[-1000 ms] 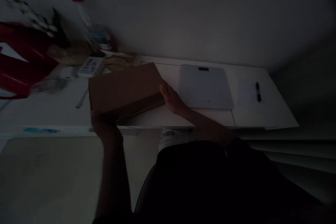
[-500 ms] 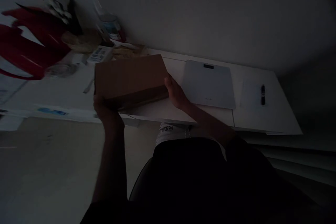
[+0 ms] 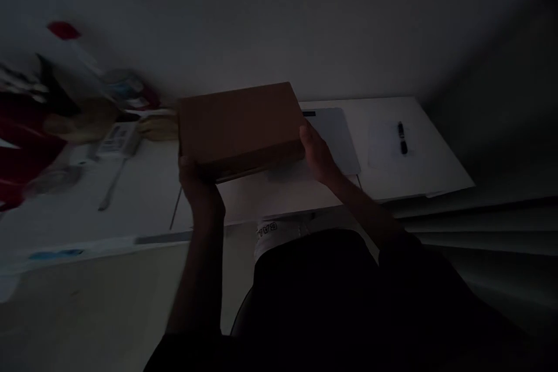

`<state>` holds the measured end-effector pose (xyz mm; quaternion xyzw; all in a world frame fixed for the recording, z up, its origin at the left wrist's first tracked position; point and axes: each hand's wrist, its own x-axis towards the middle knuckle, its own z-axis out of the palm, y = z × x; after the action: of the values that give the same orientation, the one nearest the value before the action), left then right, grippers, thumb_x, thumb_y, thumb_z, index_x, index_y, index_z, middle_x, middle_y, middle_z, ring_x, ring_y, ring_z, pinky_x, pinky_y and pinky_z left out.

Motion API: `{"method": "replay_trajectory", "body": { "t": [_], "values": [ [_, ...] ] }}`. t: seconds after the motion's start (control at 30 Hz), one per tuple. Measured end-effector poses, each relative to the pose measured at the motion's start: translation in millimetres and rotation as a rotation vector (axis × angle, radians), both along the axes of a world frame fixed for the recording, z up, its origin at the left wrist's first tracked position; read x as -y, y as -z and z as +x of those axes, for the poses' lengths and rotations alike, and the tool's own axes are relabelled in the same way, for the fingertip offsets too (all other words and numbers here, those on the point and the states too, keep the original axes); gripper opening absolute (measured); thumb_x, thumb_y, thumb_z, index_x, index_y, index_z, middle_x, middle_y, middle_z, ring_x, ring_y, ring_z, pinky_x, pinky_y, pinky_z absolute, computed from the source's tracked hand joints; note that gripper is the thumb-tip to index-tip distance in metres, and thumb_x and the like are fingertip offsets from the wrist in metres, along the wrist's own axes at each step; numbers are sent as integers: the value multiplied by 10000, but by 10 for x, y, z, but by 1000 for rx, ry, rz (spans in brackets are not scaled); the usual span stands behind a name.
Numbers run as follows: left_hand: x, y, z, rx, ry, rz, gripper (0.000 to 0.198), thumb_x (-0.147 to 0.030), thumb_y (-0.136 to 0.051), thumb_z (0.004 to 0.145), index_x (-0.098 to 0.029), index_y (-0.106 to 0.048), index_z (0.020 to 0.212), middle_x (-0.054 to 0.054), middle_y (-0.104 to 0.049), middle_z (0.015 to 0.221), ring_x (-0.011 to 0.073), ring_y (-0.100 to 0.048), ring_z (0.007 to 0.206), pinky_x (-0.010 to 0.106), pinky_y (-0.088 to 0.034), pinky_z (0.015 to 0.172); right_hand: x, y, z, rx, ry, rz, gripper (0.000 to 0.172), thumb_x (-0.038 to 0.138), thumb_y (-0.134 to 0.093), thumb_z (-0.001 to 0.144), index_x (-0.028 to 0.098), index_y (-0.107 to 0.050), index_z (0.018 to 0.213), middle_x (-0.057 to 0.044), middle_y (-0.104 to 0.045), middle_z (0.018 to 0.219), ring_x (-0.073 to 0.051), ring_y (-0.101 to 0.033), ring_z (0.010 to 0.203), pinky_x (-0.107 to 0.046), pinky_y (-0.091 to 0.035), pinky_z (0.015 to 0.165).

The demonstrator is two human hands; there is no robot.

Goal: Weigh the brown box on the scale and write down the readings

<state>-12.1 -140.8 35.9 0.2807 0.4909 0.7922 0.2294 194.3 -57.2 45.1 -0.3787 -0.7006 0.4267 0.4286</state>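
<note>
A brown cardboard box (image 3: 239,125) is held up over the white table, slightly tilted. My left hand (image 3: 198,189) grips its near left corner, with the thumb on the side and the other fingers hidden beneath. On the box's right end, my right hand (image 3: 318,154) presses with the thumb upward; its remaining fingers are mostly out of sight. Behind and below the box lies a flat pale digital scale (image 3: 333,139) with a small dark display, its left part covered by the box.
A dark pen (image 3: 401,138) lies on a paper sheet (image 3: 379,145) at the right of the white table (image 3: 431,168). On the left are a small white box (image 3: 117,139), a bottle (image 3: 126,88) and a red watering can (image 3: 21,157). The room is dim.
The box, still between both hands, has moved right relative to the table and now covers part of the scale. The view has turned, so the table's left-hand items appear farther left and lower.
</note>
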Motion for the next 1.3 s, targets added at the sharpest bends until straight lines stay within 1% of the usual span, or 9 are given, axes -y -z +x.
{"method": "replay_trajectory", "body": {
  "t": [0.13, 0.23, 0.43, 0.57, 0.67, 0.87, 1.07, 1.17, 1.3],
  "values": [
    [-285, 56, 310, -50, 135, 4, 411, -488, -536, 860, -215, -706, 1116, 26, -715, 1141, 230, -624, 1148, 364, -490, 1057, -86, 1, 427, -1, 110, -20, 834, 799, -231, 931, 247, -454, 1515, -47, -492, 1556, -263, -380, 1502, -453, -317, 1260],
    [-449, 103, 532, -35, 224, 2, 447, -512, -546, 865, -223, -699, 1169, 26, -703, 1201, 239, -589, 1240, 351, -472, 1079, -106, -1, 705, 20, 177, -38, 847, 813, -222, 922, 255, -460, 1515, -46, -485, 1562, -281, -383, 1499, -461, -338, 1247],
    [-616, 166, 866, -56, 334, -13, 501, -523, -505, 902, -220, -650, 1273, 52, -667, 1293, 249, -562, 1287, 369, -460, 1095, -87, 44, 1059, 53, 253, -105, 869, 815, -215, 919, 255, -402, 1556, -58, -457, 1585, -291, -387, 1496, -479, -344, 1238],
    [-676, 252, 922, -40, 355, -36, 419, -534, -527, 902, -244, -688, 1158, 48, -674, 1256, 254, -538, 1313, 399, -391, 1183, -79, 73, 1138, 76, 303, -153, 871, 816, -228, 915, 246, -433, 1541, -69, -460, 1583, -307, -390, 1491, -493, -315, 1249],
    [-705, 321, 916, -25, 350, -50, 389, -552, -542, 882, -255, -700, 1078, 54, -683, 1221, 271, -528, 1325, 424, -379, 1196, -87, 87, 1154, 74, 301, -159, 849, 815, -238, 916, 273, -442, 1536, -55, -468, 1579, -312, -426, 1467, -506, -337, 1234],
    [-697, 346, 926, -52, 308, -126, 406, -554, -518, 865, -275, -681, 1111, 59, -675, 1260, 285, -563, 1261, 448, -437, 1145, -120, 132, 1149, 47, 271, -118, 817, 805, -256, 923, 291, -458, 1525, -42, -512, 1544, -298, -440, 1456, -499, -339, 1236],
    [-661, 324, 969, -5, 296, -87, 472, -497, -517, 858, -200, -634, 1207, 76, -677, 1237, 253, -575, 1235, 394, -409, 1151, -138, 175, 1151, 63, 276, -107, 804, 800, -255, 926, 294, -470, 1513, -49, -536, 1519, -298, -454, 1444, -507, -345, 1231],
    [-657, 350, 956, 1, 275, -104, 456, -507, -527, 855, -205, -639, 1177, 74, -666, 1252, 247, -566, 1242, 377, -415, 1142, -147, 185, 1160, 65, 248, -74, 787, 784, -238, 941, 296, -457, 1518, -48, -528, 1527, -288, -467, 1433, -498, -374, 1215],
    [-663, 379, 914, -1, 285, -100, 459, -491, -552, 850, -189, -644, 1182, 90, -655, 1279, 250, -565, 1243, 374, -413, 1139, -128, 146, 1177, 70, 219, -46, 781, 757, -245, 958, 269, -427, 1541, -64, -508, 1543, -285, -421, 1469, -488, -366, 1222]
  ]
}}
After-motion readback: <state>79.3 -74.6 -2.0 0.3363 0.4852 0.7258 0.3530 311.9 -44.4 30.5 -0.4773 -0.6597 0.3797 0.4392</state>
